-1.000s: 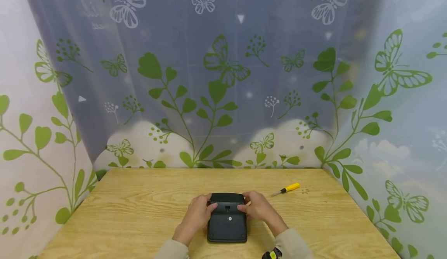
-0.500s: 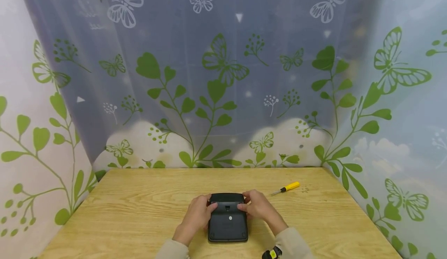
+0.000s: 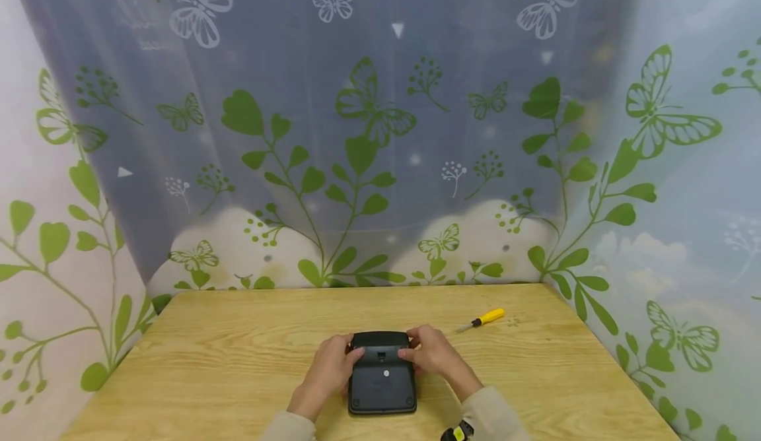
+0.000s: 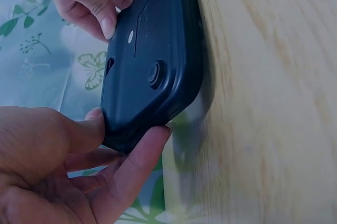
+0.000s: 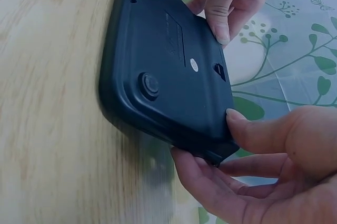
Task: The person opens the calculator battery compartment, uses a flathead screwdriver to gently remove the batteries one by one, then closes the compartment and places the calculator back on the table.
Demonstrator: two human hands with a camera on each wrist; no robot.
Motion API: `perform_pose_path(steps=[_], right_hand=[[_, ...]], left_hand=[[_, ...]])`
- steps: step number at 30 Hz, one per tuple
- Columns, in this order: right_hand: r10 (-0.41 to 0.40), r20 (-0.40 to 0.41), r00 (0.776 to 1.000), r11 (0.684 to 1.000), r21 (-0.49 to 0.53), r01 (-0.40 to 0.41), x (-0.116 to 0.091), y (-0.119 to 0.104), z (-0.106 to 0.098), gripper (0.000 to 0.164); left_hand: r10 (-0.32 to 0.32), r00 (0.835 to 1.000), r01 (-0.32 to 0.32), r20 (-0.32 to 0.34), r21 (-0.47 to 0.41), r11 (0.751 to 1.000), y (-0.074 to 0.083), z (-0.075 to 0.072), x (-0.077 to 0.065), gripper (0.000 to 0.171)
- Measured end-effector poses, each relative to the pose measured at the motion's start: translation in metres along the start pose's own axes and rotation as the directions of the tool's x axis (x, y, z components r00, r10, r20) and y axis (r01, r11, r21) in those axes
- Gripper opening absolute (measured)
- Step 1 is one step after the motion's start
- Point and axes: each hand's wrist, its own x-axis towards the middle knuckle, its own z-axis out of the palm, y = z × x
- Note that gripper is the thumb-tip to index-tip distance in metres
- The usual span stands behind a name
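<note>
A flat black plastic box with round corners (image 3: 382,391) is low in the middle of the head view, bottom side up, over the table. I can't tell if its near edge touches the wood. The left hand (image 3: 329,364) pinches the box's far left corner, with the thumb on top and fingers under it. The right hand (image 3: 436,352) pinches the far right corner the same way.

A small white oval sticker (image 5: 194,65) is on the box; its marks are too small to read. Beside it, in the right wrist view, a thin-lined label patch (image 5: 175,40) has faint writing that I can't read. There is a fat round black foot (image 5: 150,84) near one corner.

The table (image 3: 238,362) is light yellow-brown, with wavy wood lines. Right of the middle lies a screwdriver with a yellow and black handle (image 3: 490,316), its metal tip pointing lower left. Tiny bits (image 3: 512,323) lie just right of it. Behind the table hangs a blue-grey cloth (image 3: 297,51) with green leaves, butterflies and white clouds. Pale letters at its upper left are too faint to read.
</note>
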Motion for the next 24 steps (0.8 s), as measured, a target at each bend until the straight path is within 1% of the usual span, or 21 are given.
perform_pose_path(steps=[7, 11, 15, 21, 24], right_hand=[[0.023, -0.003, 1.000, 0.999, -0.022, -0.023, 0.0039, 0.0014, 0.0022, 0.051], [0.023, 0.001, 1.000, 1.000, -0.019, -0.023, 0.0058, 0.0019, 0.0028, 0.050], [0.019, -0.002, 1.000, 1.000, -0.017, -0.019, 0.0071, 0.0009, 0.0028, 0.049], [-0.006, 0.003, 1.000, 1.000, -0.020, 0.006, 0.0089, -0.0003, 0.0017, 0.046], [-0.009, 0.008, 1.000, 1.000, -0.028, 0.010, 0.0099, -0.0001, 0.0018, 0.045]], left_hand=[[-0.012, 0.999, 0.012, 0.029, -0.008, 1.000, -0.0038, -0.0002, 0.0013, 0.046], [-0.029, 0.998, 0.031, 0.059, -0.043, 0.999, -0.0056, 0.0005, 0.0015, 0.047], [-0.030, 0.997, 0.035, 0.077, -0.070, 0.997, -0.0054, -0.0007, 0.0031, 0.048], [-0.056, 0.992, 0.071, 0.117, -0.128, 0.989, -0.0055, -0.0020, 0.0067, 0.041], [-0.061, 0.991, 0.077, 0.120, -0.136, 0.988, -0.0057, -0.0019, 0.0071, 0.040]])
